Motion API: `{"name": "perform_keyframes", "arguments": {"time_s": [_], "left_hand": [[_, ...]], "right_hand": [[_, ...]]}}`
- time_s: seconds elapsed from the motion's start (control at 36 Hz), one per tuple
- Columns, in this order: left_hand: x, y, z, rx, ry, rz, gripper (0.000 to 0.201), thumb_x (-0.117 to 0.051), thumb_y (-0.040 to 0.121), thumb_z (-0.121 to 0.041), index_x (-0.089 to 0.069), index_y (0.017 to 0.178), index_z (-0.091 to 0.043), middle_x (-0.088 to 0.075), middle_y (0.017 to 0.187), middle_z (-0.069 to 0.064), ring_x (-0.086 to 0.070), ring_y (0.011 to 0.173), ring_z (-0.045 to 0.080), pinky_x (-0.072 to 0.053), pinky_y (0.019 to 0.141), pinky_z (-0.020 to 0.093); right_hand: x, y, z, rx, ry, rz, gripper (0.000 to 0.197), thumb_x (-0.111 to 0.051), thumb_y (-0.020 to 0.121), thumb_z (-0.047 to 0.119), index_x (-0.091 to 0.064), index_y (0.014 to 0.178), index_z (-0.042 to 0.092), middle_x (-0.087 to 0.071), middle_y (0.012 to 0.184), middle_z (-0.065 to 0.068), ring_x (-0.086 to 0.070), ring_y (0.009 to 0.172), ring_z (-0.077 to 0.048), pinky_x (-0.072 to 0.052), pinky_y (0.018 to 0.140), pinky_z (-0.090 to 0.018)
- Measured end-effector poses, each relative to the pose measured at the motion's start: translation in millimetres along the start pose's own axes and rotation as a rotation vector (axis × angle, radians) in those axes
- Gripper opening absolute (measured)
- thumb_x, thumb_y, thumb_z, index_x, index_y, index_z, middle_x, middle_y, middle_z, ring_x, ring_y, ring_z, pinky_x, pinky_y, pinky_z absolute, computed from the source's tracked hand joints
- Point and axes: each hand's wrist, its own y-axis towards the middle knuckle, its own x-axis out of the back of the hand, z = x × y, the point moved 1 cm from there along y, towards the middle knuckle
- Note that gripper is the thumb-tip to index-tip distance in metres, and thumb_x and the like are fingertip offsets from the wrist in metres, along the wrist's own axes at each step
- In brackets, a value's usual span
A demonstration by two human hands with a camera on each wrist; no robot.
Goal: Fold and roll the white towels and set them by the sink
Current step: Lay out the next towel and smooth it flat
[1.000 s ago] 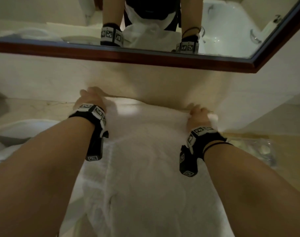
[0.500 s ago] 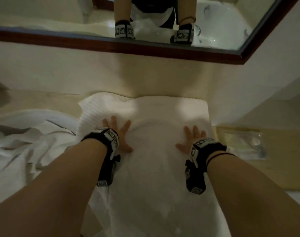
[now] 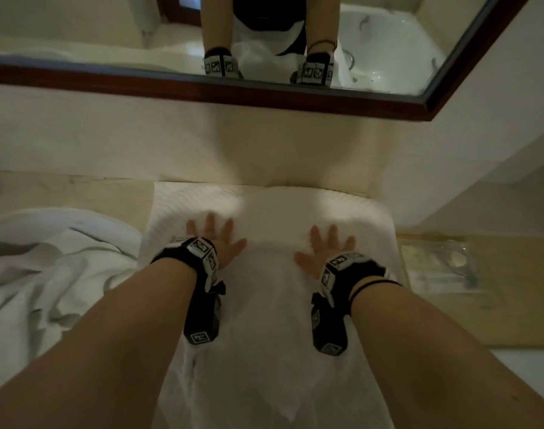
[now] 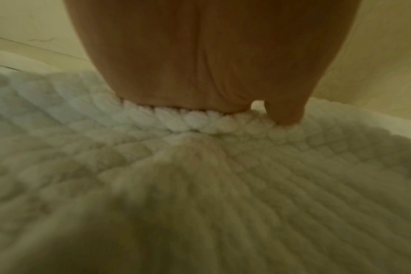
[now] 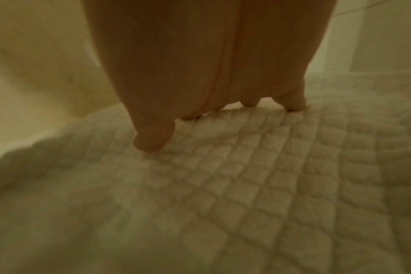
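My left hand (image 3: 221, 246) and right hand (image 3: 324, 250) stayed flat, fingers spread, pressing the white towel (image 3: 273, 335) at the countertop's (image 3: 63, 193) back edge; only their position had shifted slightly inward.

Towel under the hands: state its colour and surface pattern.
White towel, quilted in a diamond grid; clearest in the right wrist view.

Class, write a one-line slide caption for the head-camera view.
Left hand and right hand press flat on a white towel spread below the mirror.
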Motion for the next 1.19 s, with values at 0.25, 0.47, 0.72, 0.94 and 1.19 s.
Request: {"name": "perform_keyframes", "arguments": {"time_s": [0.25, 0.47, 0.72, 0.94, 1.19], "left_hand": [[12, 13, 4, 0.065, 0.017, -0.067, 0.092, -0.015, 0.073, -0.086, 0.028, 0.140, -0.041, 0.037, 0.150, 0.003, 0.028, 0.137, 0.041, 0.003, 0.113, 0.059], [64, -22, -48, 0.015, 0.054, -0.180, 0.077, -0.055, 0.088, -0.042, -0.011, 0.148, -0.023, -0.008, 0.150, 0.012, -0.012, 0.140, 0.035, -0.023, 0.113, 0.050], [51, 8, -84, -0.197, 0.137, -0.009, 0.086, -0.052, 0.089, -0.050, 0.011, 0.147, -0.040, 0.017, 0.157, 0.001, 0.008, 0.144, 0.036, -0.012, 0.117, 0.052], [53, 23, -80, -0.199, 0.155, -0.034, 0.106, -0.065, 0.075, -0.059, 0.018, 0.142, -0.049, 0.029, 0.154, -0.001, 0.013, 0.144, 0.035, -0.012, 0.115, 0.058], [39, 13, -76, -0.143, 0.179, -0.085, 0.111, -0.059, 0.079, -0.061, 0.022, 0.147, -0.026, 0.038, 0.148, 0.009, 0.022, 0.141, 0.036, -0.014, 0.114, 0.057]], "right_hand": [[10, 23, -10, 0.025, -0.052, -0.002, 0.099, -0.039, 0.077, 0.079, 0.023, 0.143, 0.042, 0.033, 0.152, 0.000, 0.023, 0.137, -0.048, 0.003, 0.114, -0.058], [80, 30, -30, -0.049, 0.139, -0.385, 0.053, -0.044, 0.095, 0.040, -0.033, 0.142, 0.018, -0.036, 0.144, -0.010, -0.040, 0.129, -0.033, -0.035, 0.106, -0.046], [62, 43, -74, -0.261, 0.426, -0.446, 0.038, -0.045, 0.095, 0.031, -0.031, 0.129, 0.019, -0.036, 0.131, -0.016, -0.046, 0.115, -0.038, -0.042, 0.096, -0.044], [83, 36, -83, 0.024, 0.513, -0.756, 0.036, -0.045, 0.081, -0.005, -0.053, 0.075, 0.030, -0.047, 0.124, -0.015, -0.045, 0.116, -0.035, -0.038, 0.101, -0.037], [59, 34, -87, -0.065, 0.223, -0.369, 0.065, -0.042, 0.090, 0.007, -0.023, 0.148, 0.031, -0.015, 0.156, 0.003, -0.022, 0.140, -0.024, -0.025, 0.114, -0.041]]}}
